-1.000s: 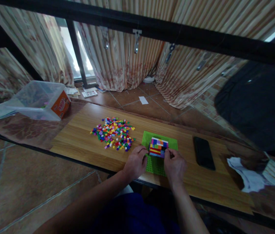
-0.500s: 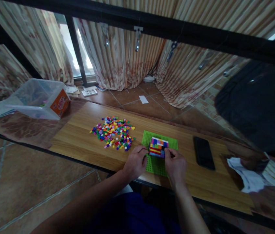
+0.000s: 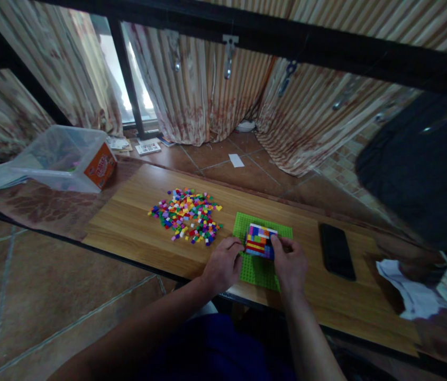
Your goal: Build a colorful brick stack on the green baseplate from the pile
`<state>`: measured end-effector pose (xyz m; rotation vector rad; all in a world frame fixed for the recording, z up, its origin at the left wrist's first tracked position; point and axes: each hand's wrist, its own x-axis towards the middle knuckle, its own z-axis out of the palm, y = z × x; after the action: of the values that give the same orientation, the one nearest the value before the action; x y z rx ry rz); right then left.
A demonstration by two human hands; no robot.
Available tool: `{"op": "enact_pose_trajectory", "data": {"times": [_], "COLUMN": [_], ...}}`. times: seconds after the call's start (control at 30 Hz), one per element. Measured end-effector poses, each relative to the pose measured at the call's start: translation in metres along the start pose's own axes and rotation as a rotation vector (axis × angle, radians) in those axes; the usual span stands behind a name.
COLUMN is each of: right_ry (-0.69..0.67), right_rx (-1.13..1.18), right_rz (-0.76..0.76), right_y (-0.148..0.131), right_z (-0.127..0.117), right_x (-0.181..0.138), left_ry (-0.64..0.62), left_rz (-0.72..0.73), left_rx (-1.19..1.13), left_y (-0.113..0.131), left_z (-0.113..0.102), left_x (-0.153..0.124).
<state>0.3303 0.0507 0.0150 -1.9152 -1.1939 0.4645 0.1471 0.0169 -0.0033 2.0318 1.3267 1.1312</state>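
Observation:
A green baseplate [image 3: 255,270] lies on the wooden board near its front edge. On the plate stands a small block built of many-coloured bricks [image 3: 260,239]. My left hand [image 3: 221,264] rests at the plate's left edge, its curled fingers touching the block's left side. My right hand [image 3: 290,263] is closed against the block's right side, fingertips pressing on its top corner. A heap of loose small coloured bricks [image 3: 186,214] lies on the board to the left of the plate.
A black phone [image 3: 336,250] lies right of the plate. Crumpled white paper [image 3: 413,293] sits at the far right. A clear plastic bin [image 3: 64,159] with an orange label stands at the back left. A dark bag [image 3: 425,164] hangs at the right. Curtains hang behind.
My right hand has shifted a little up onto the block's right top corner. The left hand stays at the block's left side. The view has drifted slightly.

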Motion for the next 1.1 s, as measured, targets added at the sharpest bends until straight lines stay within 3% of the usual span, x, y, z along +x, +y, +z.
{"op": "enact_pose_trajectory", "data": {"times": [0.4,0.7,0.93,1.1], "right_ry": [-0.012,-0.141,0.045,0.099], "right_rx": [0.113,0.27,0.423,0.471], "right_rz": [0.069,0.161,0.202,0.184], "right_y": [0.015,0.007,0.014,0.022], "right_z": [0.014,0.009,-0.013,-0.033], "right_x": [0.008,0.017,0.009,-0.006], "left_ry": [0.003,0.025,0.066,0.087], "left_rz": [0.02,-0.009,-0.004,-0.008], "left_rx": [0.019,0.055,0.014,-0.003], "left_y": [0.0,0.0,0.0,-0.005], "left_z": [0.001,0.001,-0.002,-0.026], "left_x": [-0.001,-0.001,-0.005,-0.02]}}
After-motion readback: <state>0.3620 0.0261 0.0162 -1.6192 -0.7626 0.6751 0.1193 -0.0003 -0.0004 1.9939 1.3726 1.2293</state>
